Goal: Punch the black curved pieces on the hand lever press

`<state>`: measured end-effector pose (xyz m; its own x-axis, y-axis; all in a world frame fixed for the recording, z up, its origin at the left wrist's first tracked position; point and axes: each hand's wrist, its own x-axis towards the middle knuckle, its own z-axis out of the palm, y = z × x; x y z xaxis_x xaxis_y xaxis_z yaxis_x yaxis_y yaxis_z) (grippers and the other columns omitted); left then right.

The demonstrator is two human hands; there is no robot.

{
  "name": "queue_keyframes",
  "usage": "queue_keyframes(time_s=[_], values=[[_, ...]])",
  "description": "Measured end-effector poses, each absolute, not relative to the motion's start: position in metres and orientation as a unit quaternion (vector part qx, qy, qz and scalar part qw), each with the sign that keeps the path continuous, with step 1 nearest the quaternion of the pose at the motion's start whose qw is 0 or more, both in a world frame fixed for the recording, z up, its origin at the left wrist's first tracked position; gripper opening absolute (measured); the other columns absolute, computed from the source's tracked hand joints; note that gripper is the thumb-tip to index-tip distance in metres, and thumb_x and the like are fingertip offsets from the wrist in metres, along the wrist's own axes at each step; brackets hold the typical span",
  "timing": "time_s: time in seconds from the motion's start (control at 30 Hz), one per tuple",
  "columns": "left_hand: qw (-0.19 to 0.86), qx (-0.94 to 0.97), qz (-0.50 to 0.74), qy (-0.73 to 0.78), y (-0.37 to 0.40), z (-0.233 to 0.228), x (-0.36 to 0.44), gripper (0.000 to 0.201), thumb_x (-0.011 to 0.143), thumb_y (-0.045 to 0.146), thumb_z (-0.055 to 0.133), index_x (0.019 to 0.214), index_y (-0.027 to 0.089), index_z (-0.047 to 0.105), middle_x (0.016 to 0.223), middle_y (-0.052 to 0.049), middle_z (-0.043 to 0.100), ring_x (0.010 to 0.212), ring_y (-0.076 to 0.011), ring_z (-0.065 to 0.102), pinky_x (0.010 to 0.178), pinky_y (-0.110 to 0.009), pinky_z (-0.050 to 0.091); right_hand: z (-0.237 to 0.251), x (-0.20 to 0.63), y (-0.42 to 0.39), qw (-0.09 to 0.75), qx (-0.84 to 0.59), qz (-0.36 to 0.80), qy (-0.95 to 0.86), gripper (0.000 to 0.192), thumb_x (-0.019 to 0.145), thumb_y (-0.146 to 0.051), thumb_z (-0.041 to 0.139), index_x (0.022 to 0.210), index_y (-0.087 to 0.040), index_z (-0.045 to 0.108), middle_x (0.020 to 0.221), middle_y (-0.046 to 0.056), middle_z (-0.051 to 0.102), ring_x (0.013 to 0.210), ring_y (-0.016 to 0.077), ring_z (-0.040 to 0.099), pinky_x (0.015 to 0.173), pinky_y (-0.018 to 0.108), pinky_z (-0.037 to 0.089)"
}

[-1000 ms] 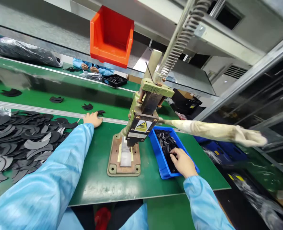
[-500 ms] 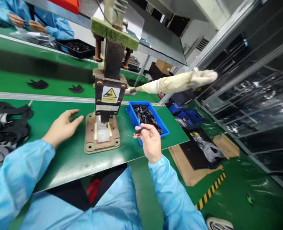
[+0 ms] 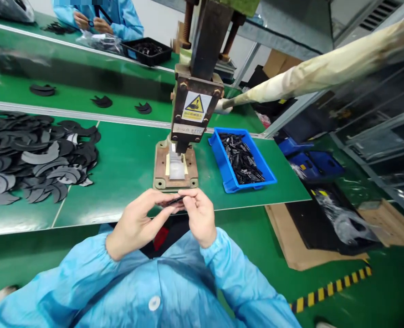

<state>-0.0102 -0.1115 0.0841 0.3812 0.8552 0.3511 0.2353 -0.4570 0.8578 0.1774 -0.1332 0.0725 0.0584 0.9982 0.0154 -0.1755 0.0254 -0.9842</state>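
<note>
the small black strip (image 3: 175, 200) sits pinched between both hands just off the near edge of the green bench (image 3: 126, 159), its long axis running left to right, the left hand (image 3: 138, 223) closed on its left end and the right hand (image 3: 199, 214) on its right. the press (image 3: 184, 136) stands straight beyond it, closer than anything else, with its white slot (image 3: 176, 166) facing the hands. the blue bin (image 3: 239, 157) of like strips lies farther off to the right, and the pile of dark curved pieces (image 3: 34, 155) far to the left.

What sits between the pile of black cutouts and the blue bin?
In the head view, the hand press stands between the pile of black cutouts and blue bin.
</note>
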Motion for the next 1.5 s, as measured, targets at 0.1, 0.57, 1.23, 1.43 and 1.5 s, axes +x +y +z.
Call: queue_keyframes(time_s=[0.1, 0.57, 1.23, 1.43, 1.5], values=[[0.377, 0.740, 0.419, 0.367, -0.113, 0.085, -0.009, 0.030, 0.098, 0.029, 0.072, 0.128, 0.030, 0.074, 0.115, -0.007, 0.078, 0.102, -0.0235, 0.073, 0.091, -0.037, 0.059, 0.071, 0.179, -0.135, 0.563, -0.466, 0.520, -0.443, 0.040, 0.095, -0.060, 0.066, 0.113, -0.025, 0.069, 0.091, 0.003, 0.079, 0.084, 0.0193, 0.079, 0.072, 0.037, 0.071], [0.633, 0.559, 0.397, 0.359, -0.111, 0.079, -0.002, 0.021, 0.099, 0.039, 0.073, 0.107, 0.020, 0.072, 0.102, -0.007, 0.080, 0.089, -0.0181, 0.075, 0.083, -0.032, 0.061, 0.071, 0.182, -0.134, 0.523, -0.484, 0.524, -0.466, 0.041, 0.095, -0.059, 0.065, 0.115, -0.023, 0.073, 0.099, 0.006, 0.081, 0.074, 0.0149, 0.074, 0.071, 0.034, 0.067], [0.254, 0.780, 0.409, 0.399, 0.050, 0.044, 0.018, 0.021, 0.096, 0.040, 0.069, 0.101, 0.023, 0.082, 0.108, -0.007, 0.083, 0.106, -0.0252, 0.073, 0.102, -0.041, 0.056, 0.273, 0.276, -0.033, 0.622, -0.315, 0.079, -0.712, 0.054, 0.096, -0.062, 0.064, 0.137, -0.027, 0.054, 0.140, 0.011, 0.062, 0.132, 0.0212, 0.064, 0.115, 0.043, 0.056], [0.209, 0.824, 0.396, 0.348, 0.049, 0.043, 0.018, 0.022, 0.100, 0.034, 0.063, 0.104, 0.023, 0.082, 0.109, -0.007, 0.083, 0.111, -0.0257, 0.072, 0.106, -0.043, 0.054, 0.267, 0.257, -0.040, 0.647, -0.292, 0.048, -0.703, 0.018, 0.097, -0.042, 0.067, 0.096, -0.024, 0.064, 0.092, -0.001, 0.063, 0.095, 0.0147, 0.069, 0.113, 0.050, 0.060], [0.226, 0.809, 0.397, 0.371, 0.047, 0.041, 0.019, 0.023, 0.100, 0.032, 0.062, 0.111, 0.023, 0.081, 0.112, -0.007, 0.082, 0.112, -0.0253, 0.072, 0.105, -0.043, 0.055, 0.250, 0.252, -0.051, 0.656, -0.287, 0.036, -0.697, 0.017, 0.093, -0.036, 0.069, 0.084, -0.023, 0.063, 0.083, -0.002, 0.061, 0.089, 0.0165, 0.068, 0.111, 0.056, 0.060]])
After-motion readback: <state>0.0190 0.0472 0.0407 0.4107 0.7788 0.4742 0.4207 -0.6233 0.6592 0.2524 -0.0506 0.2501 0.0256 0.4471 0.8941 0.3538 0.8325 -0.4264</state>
